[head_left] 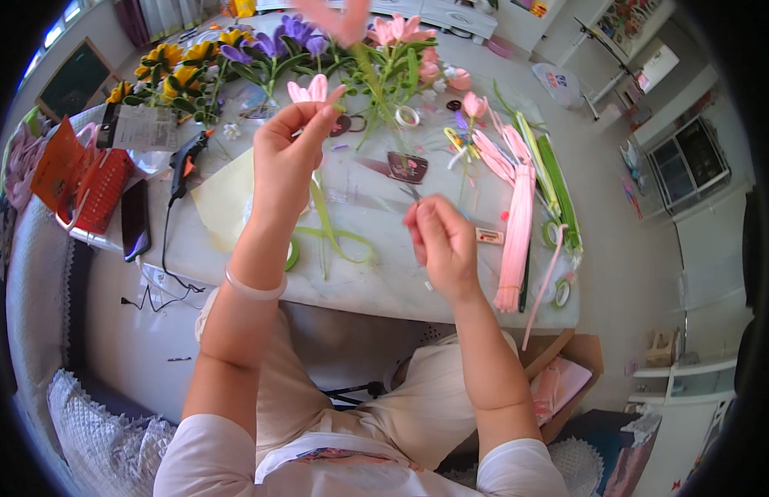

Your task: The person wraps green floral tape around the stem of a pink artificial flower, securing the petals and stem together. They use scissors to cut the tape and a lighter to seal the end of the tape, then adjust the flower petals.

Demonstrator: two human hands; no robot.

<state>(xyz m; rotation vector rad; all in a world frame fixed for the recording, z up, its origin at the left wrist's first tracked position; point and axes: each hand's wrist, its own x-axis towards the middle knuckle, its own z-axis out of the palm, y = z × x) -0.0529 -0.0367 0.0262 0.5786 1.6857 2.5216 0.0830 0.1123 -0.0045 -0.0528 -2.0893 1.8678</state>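
My left hand point(292, 158) is raised over the table, thumb and forefinger pinched together. Pink petals of a chenille-stem flower point(308, 89) show just behind the fingers, and its stem appears to run down through the grip. Green floral tape point(325, 214) trails below this hand and loops on the tabletop. A roll of green tape point(292, 253) is partly hidden by my left forearm. My right hand point(443, 239) is closed around small scissors, whose blades point(412, 192) point up and left; the handles are mostly covered by the fingers.
Finished yellow point(164, 56), purple point(269, 43) and pink flowers point(397, 31) line the far side. A black glue gun point(184, 164), phone point(136, 220) and red basket point(101, 192) are left. Pink point(516, 242) and green chenille stems point(558, 180) lie right. An open cardboard box point(586, 354) stands below.
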